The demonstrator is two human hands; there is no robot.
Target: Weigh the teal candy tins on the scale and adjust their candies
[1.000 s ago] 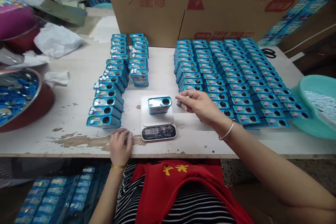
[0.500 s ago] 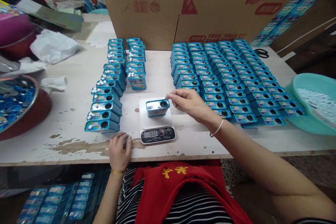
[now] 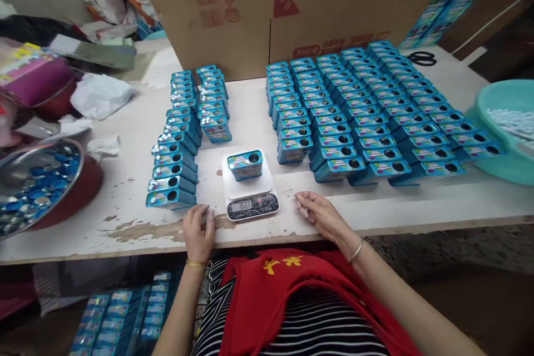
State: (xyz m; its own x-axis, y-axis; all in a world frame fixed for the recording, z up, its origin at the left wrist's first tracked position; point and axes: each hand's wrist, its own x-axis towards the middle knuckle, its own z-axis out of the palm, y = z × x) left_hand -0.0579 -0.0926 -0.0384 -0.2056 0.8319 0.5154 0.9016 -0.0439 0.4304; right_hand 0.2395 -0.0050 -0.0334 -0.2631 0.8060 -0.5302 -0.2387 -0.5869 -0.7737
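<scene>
- Blue tin point(image 3: 245, 164) sits alone on the digital scale point(image 3: 249, 185), clear of both hands for a true reading.
- Left hand point(image 3: 198, 232) lies flat and empty on the table point(image 3: 125, 217) edge.
- Right hand point(image 3: 319, 214) rests loosely curled; whether it pinches anything, I cannot tell.

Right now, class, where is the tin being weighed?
In the head view, the tin sits on the white scale at centre, between both hands, neither touching it.

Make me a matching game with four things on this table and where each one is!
Things:
1. tin
2. scissors
3. blue caps
4. left hand

Places:
A. far right corner of the table
B. in the metal bowl
C. on the white scale
D. flat on the table's front edge

Pairs: 1-C, 2-A, 3-B, 4-D
</scene>
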